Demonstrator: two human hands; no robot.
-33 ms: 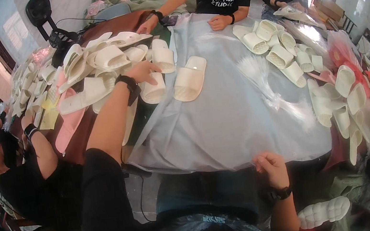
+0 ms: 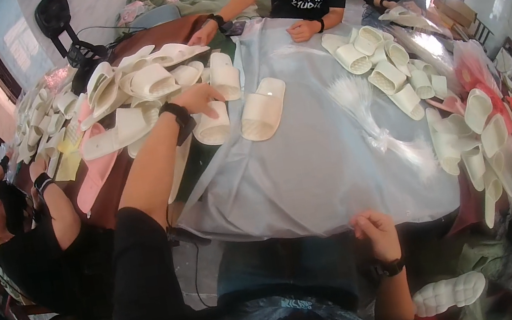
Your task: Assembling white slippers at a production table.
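Observation:
My left hand reaches to the table's left part, its fingers closed on a white slipper with its toe toward me. Part of that slipper is hidden under the hand. Just right of it, a pair of white slippers lies side by side on the grey plastic sheet. Another white slipper rests beyond my fingers. My right hand is at the sheet's near edge, fingers curled into a loose fist with nothing visible in them.
White slippers heap up on the left, with a pink slipper among them. Clear plastic bags lie right of centre. More white slippers are piled at right. Co-workers sit around; one person's hand touches the left heap.

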